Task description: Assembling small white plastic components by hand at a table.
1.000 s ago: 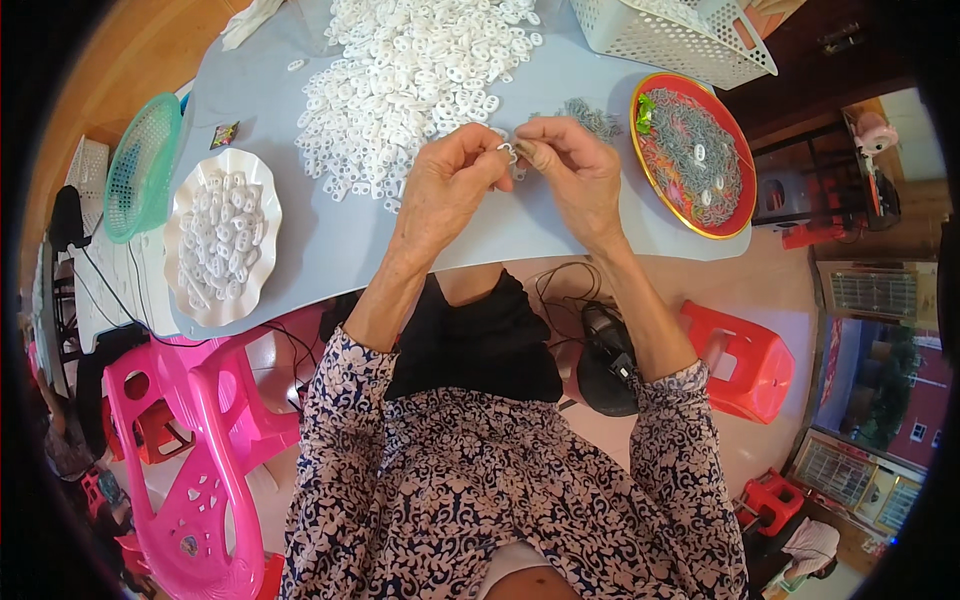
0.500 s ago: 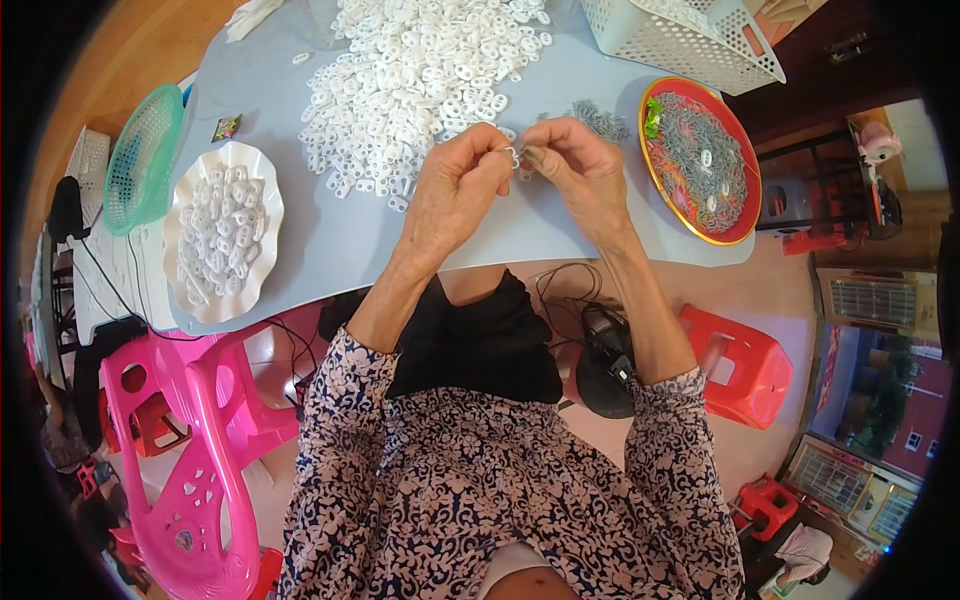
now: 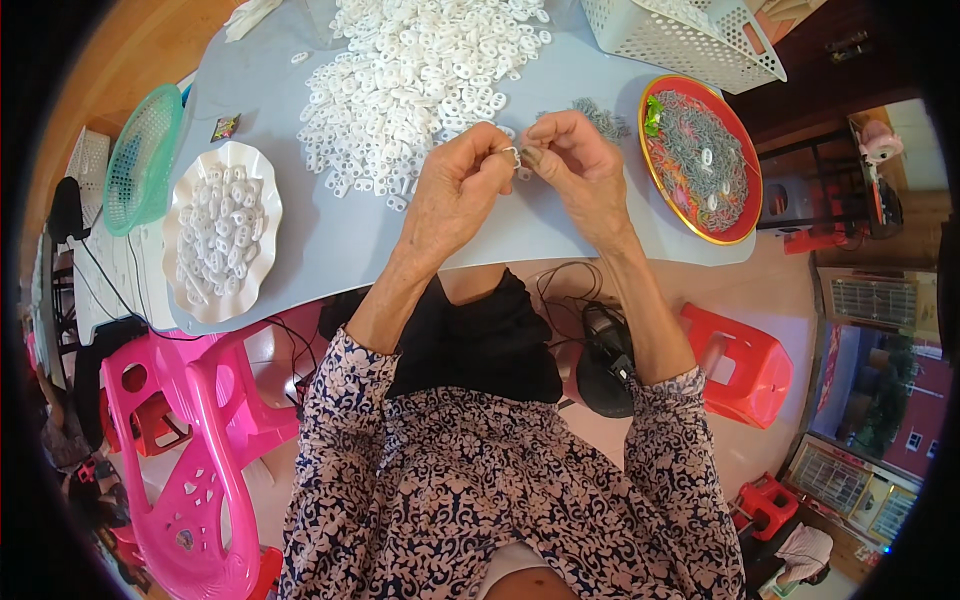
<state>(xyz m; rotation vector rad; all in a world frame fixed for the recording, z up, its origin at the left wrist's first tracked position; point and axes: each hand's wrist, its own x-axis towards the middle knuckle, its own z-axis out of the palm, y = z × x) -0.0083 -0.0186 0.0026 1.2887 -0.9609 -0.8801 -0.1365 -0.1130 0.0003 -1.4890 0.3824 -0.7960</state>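
My left hand point(image 3: 458, 188) is closed in a pinch on a small white plastic piece with holes point(image 3: 515, 157), held just over the table's near part. Thumb and forefinger of my right hand point(image 3: 585, 178) are pressed together right beside that piece. Whatever sits between the right fingertips is too small to make out. Beyond both hands spreads a large heap of similar white pieces point(image 3: 400, 95). A little pile of grey bits point(image 3: 598, 118) lies past my right hand.
A white scalloped dish point(image 3: 270, 225) of white pieces stands left. On the right is a red round tray point(image 3: 746, 195) with grey bits. A perforated basket point(image 3: 680, 50) sits far right, a green basket point(image 3: 148, 185) far left. A pink chair point(image 3: 230, 470) and red stool point(image 3: 755, 375) flank me.
My right hand has shifted very slightly upward, its fingertips still by the white piece. My left hand keeps its pinch in nearly the same spot.
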